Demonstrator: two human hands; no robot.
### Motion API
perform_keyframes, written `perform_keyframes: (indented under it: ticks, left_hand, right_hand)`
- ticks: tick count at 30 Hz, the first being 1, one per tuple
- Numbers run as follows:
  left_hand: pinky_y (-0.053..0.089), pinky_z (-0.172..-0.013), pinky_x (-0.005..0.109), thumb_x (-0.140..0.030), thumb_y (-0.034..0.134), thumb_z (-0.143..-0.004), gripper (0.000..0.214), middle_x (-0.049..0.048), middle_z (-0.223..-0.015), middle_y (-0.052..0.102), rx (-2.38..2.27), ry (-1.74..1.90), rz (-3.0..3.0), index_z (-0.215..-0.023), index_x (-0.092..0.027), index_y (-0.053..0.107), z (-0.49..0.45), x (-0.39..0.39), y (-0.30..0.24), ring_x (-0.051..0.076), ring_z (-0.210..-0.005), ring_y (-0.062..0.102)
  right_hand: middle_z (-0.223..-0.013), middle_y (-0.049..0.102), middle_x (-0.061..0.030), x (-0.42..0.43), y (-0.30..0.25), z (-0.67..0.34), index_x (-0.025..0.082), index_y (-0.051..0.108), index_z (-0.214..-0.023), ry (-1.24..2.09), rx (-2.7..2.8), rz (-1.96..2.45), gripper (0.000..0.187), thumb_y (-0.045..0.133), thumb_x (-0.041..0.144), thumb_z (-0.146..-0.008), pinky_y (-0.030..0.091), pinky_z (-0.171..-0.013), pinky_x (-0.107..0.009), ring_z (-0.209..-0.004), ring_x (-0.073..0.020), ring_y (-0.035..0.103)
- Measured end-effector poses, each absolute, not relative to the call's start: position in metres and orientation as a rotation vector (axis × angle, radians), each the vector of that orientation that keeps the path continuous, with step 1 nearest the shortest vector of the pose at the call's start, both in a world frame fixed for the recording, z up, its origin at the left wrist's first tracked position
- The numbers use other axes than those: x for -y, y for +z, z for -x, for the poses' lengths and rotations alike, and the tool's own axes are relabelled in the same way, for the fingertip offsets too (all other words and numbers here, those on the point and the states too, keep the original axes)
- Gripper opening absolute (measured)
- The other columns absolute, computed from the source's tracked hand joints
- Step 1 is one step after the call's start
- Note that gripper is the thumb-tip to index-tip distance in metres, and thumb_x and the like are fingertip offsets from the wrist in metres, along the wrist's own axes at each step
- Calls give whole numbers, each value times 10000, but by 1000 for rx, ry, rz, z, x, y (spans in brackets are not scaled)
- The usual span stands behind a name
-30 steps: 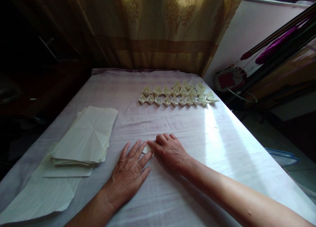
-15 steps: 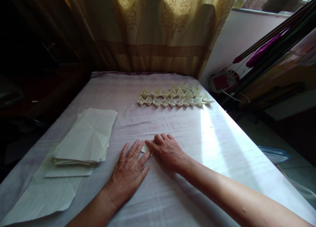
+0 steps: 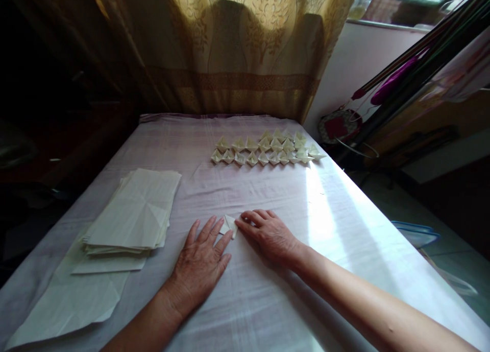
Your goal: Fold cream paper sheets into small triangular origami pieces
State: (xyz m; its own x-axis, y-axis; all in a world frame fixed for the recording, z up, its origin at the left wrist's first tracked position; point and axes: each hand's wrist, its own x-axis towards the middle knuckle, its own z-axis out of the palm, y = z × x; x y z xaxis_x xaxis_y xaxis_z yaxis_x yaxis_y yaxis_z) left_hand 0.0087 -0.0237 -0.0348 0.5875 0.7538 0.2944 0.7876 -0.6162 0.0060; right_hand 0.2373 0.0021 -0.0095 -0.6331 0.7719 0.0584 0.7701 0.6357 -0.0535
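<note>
A small piece of folded white paper [image 3: 228, 224] lies flat on the cloth-covered table between my hands. My left hand [image 3: 202, 257] rests palm down with fingers spread, its index and middle fingertips on the paper's left side. From the right, my right hand [image 3: 270, 234] touches the paper's right edge with an extended index finger. Its other fingers are loosely bent and not closed around anything. Part of the paper is hidden under the left fingertips.
A stack of paper sheets [image 3: 130, 209] lies to the left, over longer sheets [image 3: 72, 306]. Several folded paper boats [image 3: 264, 150] stand in rows at the far right of the tablecloth [image 3: 268, 301]. A curtain [image 3: 229, 50] hangs behind, with a bag [image 3: 339, 127] beside the table.
My right hand has slid a little to the right, off the paper's middle, so more of the folded paper shows. My left hand has stayed in place. The view has shifted slightly.
</note>
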Motion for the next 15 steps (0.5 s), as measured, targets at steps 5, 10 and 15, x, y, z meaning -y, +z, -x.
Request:
perform_keyframes:
  ticks: [5, 10, 15]
  left_hand:
    - [154, -1198, 466, -474, 524, -939, 419, 36, -1450, 536, 1317, -405, 2688, -1316, -304, 589, -8, 24, -36, 249, -1381, 412]
    - [170, -1192, 464, -478, 490, -953, 422, 30, -1433, 553, 1313, -384, 2698, -1334, -314, 573, -7, 23, -37, 239, -1363, 435]
    - [183, -1187, 452, -479, 470, -962, 435, 35, -1437, 550, 1301, -377, 2703, -1350, -305, 558, -8, 23, -36, 230, -1352, 447]
  right_hand:
    - [-1302, 579, -115, 0, -14, -237, 232, 534, -1371, 34, 2714, 1365, 412, 505, 227, -960, 387, -894, -384, -1099, -249, 516]
    - [-1350, 551, -138, 5, -10, -235, 202, 483, -1420, 63, 2747, 1368, 490, 530, 216, -932, 395, -913, -398, -1139, -258, 512]
    - [-1425, 521, -127, 17, -12, -228, 194, 531, -1380, 39, 2679, 1367, 425, 484, 193, -958, 378, -984, -411, -1284, -260, 441]
